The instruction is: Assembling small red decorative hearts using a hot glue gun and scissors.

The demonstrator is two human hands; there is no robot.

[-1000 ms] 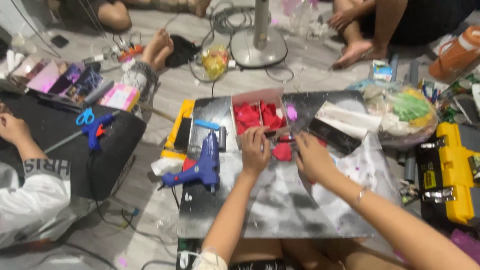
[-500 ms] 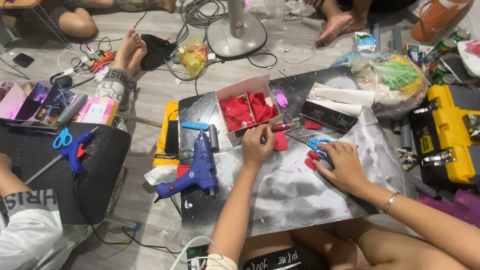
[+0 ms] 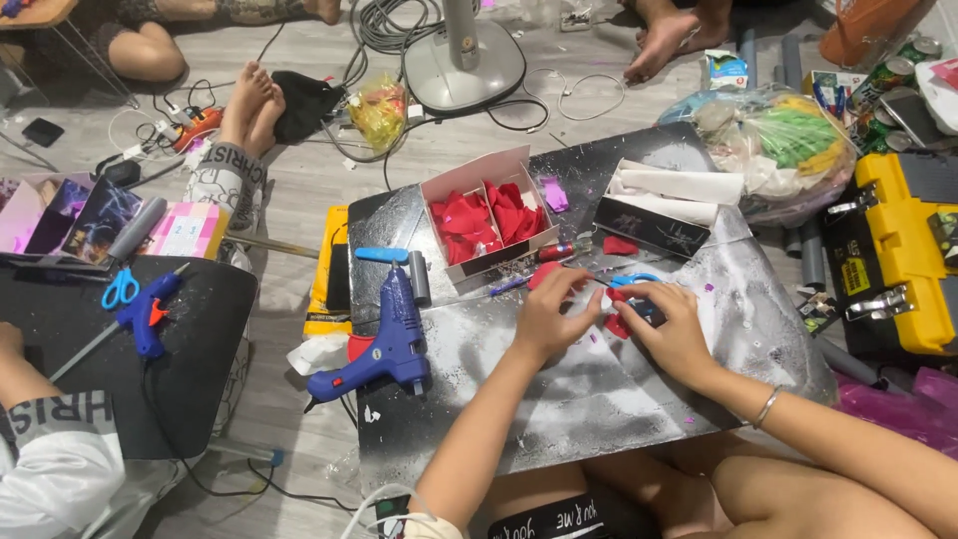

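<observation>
— What am I looking at nearest the camera?

— Both forearms are reaching out over the silvery surface (image 3: 599, 399). The left hand (image 3: 547, 317) is curling its fingers around a red scrap (image 3: 545, 274), pinching it at the top edge. The right hand (image 3: 671, 331) is closing on blue scissors (image 3: 635, 282), with another red piece (image 3: 617, 325) tucked under its fingers; I cannot tell exactly how that one is being gripped.

— How is the scrap going to handle?

— I am judging it light, thin and floppy, easy to crease, so holding it by the edge near the cut seems best.

— And farther out?

— A blue glue gun (image 3: 384, 334) is lying to the left, and beyond the hands a box (image 3: 487, 212) of red scraps is sitting open.
</observation>
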